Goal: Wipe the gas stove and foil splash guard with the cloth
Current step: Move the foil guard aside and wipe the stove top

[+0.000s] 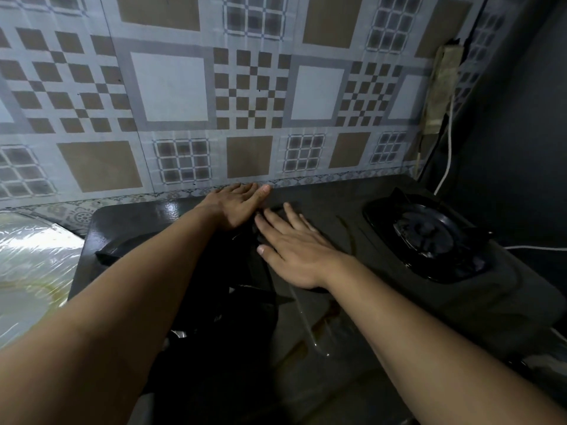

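The black gas stove [352, 197] fills the lower middle, with its right burner [425, 237] uncovered. A dark cloth [245, 271] lies crumpled on the stove's middle, running from under my hands toward me. My left hand [237, 205] lies flat with straight fingers at the stove's back edge, against the foot of the patterned foil splash guard [171, 87]. My right hand [294, 250] rests flat, fingers spread, on the stove top at the cloth's right edge. The left burner is hidden under my left arm and the cloth.
Crinkled shiny foil [33, 265] covers the counter left of the stove. A white cable [449, 148] hangs down the dark right wall behind the stove, beside a taped strip [441, 87]. Wet streaks [319, 329] mark the stove's front.
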{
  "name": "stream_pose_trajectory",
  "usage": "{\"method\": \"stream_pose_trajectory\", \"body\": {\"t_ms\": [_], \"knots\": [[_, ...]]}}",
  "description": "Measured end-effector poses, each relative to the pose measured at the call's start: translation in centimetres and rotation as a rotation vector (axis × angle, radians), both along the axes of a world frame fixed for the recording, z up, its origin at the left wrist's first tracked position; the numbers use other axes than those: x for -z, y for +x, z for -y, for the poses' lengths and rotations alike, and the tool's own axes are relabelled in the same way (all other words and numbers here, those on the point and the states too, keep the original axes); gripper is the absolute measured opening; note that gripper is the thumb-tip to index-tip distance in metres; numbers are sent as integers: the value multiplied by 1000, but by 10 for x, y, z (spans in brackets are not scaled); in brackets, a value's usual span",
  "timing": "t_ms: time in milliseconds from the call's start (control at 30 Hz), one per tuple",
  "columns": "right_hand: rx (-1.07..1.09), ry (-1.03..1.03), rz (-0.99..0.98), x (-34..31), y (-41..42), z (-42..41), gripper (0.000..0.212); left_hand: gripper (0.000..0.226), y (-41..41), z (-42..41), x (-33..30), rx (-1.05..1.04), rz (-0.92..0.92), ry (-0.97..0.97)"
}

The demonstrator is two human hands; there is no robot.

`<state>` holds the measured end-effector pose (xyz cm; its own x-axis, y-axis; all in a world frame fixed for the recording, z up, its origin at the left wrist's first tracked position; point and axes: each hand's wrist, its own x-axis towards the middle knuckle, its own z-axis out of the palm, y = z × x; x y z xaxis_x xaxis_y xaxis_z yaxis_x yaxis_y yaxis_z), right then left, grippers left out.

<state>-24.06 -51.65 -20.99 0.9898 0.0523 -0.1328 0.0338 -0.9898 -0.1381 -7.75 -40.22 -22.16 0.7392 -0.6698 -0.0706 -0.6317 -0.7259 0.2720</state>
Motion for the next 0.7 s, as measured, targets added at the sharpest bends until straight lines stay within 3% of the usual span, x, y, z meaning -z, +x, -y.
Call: {"method": "stream_pose_trajectory", "body": {"t_ms": [267,433,700], "knots": [[-15,23,-2,-1,-11,24,57,113,6,-1,6,26,23,35],[171,17,-39,-1,-1,65,59,95,7,1,8,12,24,57],[452,-50,-12,3,-2,95,69,92,4,1,6,0,47,78]]}}
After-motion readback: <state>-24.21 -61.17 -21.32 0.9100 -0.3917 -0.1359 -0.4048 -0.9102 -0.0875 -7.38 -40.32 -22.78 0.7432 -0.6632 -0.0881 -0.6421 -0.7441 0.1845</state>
